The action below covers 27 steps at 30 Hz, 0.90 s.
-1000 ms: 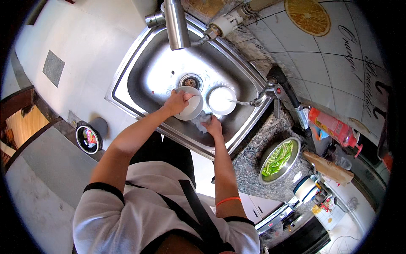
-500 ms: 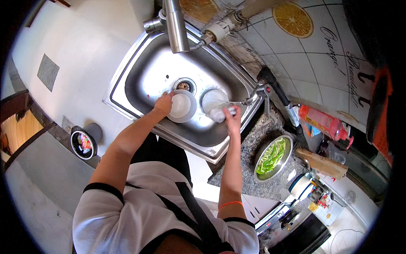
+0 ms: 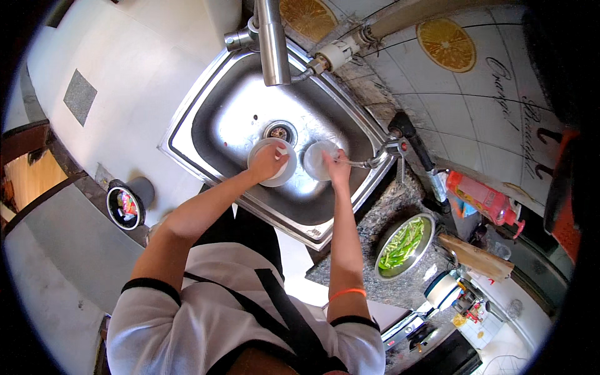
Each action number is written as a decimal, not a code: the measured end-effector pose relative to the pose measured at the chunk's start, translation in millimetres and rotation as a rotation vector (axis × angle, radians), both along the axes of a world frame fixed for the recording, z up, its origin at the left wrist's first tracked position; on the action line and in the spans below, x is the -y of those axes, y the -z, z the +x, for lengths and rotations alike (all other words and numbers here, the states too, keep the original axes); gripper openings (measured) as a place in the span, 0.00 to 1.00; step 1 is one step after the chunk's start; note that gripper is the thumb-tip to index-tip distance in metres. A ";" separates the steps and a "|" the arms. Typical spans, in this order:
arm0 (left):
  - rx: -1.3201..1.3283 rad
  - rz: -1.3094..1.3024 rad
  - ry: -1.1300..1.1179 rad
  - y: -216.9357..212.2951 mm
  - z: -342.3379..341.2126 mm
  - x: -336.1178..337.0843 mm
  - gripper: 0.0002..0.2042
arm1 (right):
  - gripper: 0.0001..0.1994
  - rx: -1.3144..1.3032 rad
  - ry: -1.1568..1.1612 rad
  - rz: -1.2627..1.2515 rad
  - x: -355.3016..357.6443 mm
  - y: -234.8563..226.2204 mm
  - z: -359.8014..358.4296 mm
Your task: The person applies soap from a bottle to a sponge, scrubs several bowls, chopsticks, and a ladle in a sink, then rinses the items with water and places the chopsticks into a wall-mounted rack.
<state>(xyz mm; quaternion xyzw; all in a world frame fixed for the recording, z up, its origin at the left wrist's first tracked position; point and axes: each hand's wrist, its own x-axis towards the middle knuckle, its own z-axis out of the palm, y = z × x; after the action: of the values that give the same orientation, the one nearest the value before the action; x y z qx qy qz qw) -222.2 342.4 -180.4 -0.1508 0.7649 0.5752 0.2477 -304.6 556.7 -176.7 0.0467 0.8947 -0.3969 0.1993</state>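
Note:
Two pale white bowls sit side by side in a steel sink [image 3: 237, 81], close to its drain. My left hand [image 3: 267, 161] reaches over the left white bowl [image 3: 289, 176], its fingers closed on a smaller white bowl that seems to lie inside and is mostly covered by the hand. At the right white bowl [image 3: 315, 161], my right hand [image 3: 337, 169] pinches the near-right rim, just beside the spout of a small tap [image 3: 390, 149]. Part of this bowl looks translucent or wet, and the fingertips of the right hand are partly blurred.
A tall steel faucet [image 3: 273, 50] rises over the far side of the sink. On the stone counter to the right stands a metal bowl [image 3: 377, 270] of cut green vegetables, with a red pump bottle [image 3: 481, 197] behind it. A small bin [image 3: 139, 190] is at left.
My left hand has moved from the left bowl's rim to over its inside. My right hand has come up against the right bowl; the whitish item it held no longer shows separately. The view shifted slightly.

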 end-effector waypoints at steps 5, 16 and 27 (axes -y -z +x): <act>0.761 1.138 -0.444 -53.0 -41.4 -55.7 0.25 | 0.11 -0.133 -0.072 0.012 12.1 -84.8 45.0; 0.761 0.962 -0.288 -57.0 -62.2 -66.7 0.15 | 0.09 0.319 0.422 -0.872 3.6 -70.1 9.4; 0.672 1.292 -0.243 -88.8 -48.5 -11.0 0.09 | 0.11 0.534 -0.135 -1.003 84.0 -82.8 -29.1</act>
<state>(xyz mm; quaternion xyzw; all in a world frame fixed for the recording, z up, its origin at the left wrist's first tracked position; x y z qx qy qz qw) -270.7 353.4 -91.7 -0.2264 0.1345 0.8571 0.4427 -333.7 472.8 -93.9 -0.0120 0.5164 -0.7339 0.4411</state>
